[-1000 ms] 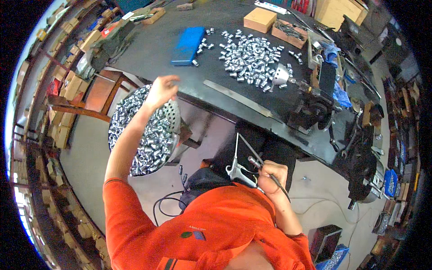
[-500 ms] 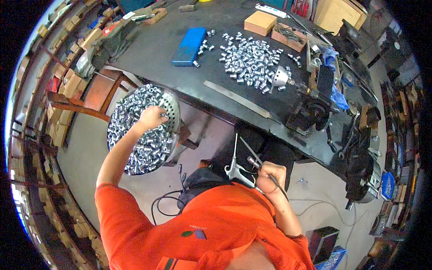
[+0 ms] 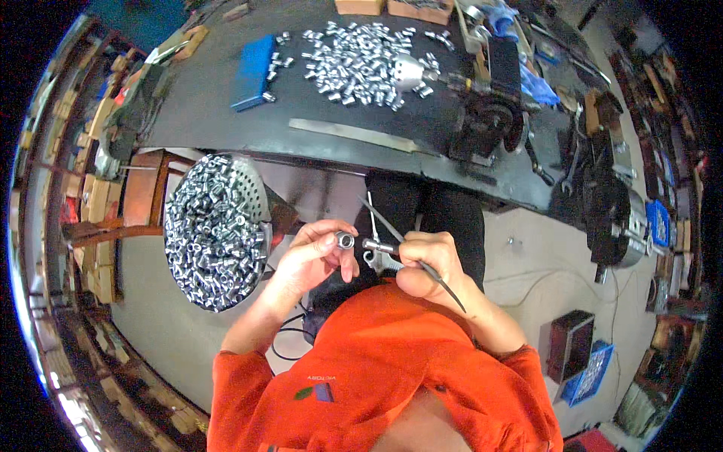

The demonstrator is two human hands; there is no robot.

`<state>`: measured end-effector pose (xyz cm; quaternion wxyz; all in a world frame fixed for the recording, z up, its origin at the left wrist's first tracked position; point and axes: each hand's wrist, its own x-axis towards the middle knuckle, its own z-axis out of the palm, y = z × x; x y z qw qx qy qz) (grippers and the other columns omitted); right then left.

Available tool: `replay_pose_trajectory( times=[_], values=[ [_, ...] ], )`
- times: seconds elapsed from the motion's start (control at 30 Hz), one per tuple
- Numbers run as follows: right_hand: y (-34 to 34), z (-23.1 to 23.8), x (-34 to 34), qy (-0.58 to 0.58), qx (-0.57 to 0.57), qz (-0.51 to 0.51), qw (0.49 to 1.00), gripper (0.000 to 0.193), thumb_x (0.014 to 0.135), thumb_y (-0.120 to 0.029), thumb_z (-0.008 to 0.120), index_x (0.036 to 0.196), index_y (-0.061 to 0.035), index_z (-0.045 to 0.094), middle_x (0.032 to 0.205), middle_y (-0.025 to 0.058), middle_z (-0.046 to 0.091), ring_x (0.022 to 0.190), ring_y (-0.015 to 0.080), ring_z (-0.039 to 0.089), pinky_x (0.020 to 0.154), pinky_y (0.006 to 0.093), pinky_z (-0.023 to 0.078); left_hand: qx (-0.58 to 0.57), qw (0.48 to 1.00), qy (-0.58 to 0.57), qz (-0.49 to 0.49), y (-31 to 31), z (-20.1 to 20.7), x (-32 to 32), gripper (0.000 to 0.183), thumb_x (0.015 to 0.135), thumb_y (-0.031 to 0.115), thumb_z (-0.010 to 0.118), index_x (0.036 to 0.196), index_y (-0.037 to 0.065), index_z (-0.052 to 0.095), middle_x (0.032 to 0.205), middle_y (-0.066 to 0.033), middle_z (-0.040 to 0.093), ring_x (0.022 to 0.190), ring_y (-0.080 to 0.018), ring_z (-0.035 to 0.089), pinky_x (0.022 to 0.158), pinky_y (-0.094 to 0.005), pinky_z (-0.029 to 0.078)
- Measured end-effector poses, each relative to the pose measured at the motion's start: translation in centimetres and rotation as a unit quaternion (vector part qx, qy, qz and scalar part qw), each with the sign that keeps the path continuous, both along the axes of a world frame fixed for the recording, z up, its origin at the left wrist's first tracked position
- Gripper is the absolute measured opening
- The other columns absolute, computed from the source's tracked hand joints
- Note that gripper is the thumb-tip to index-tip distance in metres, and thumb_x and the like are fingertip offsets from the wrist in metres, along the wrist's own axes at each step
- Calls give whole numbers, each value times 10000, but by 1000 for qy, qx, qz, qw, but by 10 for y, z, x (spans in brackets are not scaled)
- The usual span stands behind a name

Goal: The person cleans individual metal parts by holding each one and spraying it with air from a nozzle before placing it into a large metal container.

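My left hand (image 3: 312, 252) pinches a short shiny metal bushing (image 3: 345, 240) between thumb and fingers, with its open bore showing. Close by on the right, my right hand (image 3: 431, 260) is closed around a long, thin, dark file (image 3: 449, 291). A short metal cylinder (image 3: 379, 247), perhaps a plug gauge, also sticks out of that fist toward the bushing, with a small gap between them. Below and partly behind my right hand lies an air blow gun (image 3: 372, 258) on my lap. A perforated round metal tray (image 3: 254, 181) heaped with similar bushings stands left of my left hand.
On the dark workbench (image 3: 226, 135) ahead lie a pile of bushings (image 3: 354, 64), a blue box (image 3: 253, 73) and a flat metal bar (image 3: 350, 133). A dark vise-like fixture (image 3: 489, 124) stands farther right. A wooden chair (image 3: 143, 196) is behind the tray.
My left hand has come away from the heaped tray toward the right and now holds a bushing in front of me. My right hand has risen slightly with the file and cylinder. The view has shifted.
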<state>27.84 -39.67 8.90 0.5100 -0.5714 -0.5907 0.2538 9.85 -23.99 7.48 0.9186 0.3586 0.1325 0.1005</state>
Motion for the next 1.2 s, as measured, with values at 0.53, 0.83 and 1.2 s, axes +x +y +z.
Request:
replay_pose_trajectory(
  times=[0.53,0.83,1.2],
  values=[
    [11,0,-19,-169,-64,-49,982,163,615,-158,638,623,-66,503,596,131,512,535,336,549,486,453,438,272,953,132,-3,4,4,6,220,895,131,594,971,-75,603,734,-103,634,638,-151,625,609,-275,541],
    [3,-19,-1,12,-51,-9,999,249,625,-180,641,593,-48,432,582,115,459,505,294,497,460,358,370,556,823,89,71,20,12,10,182,772,4,665,946,-28,622,825,-65,617,668,-102,592,585,-243,492],
    [-13,14,-14,27,44,105,993,307,630,-143,631,586,-64,338,564,80,314,464,272,385,435,383,266,792,575,143,148,31,-12,12,308,548,48,678,854,62,641,724,-77,532,584,-275,580,519,-360,473]
  ],
)
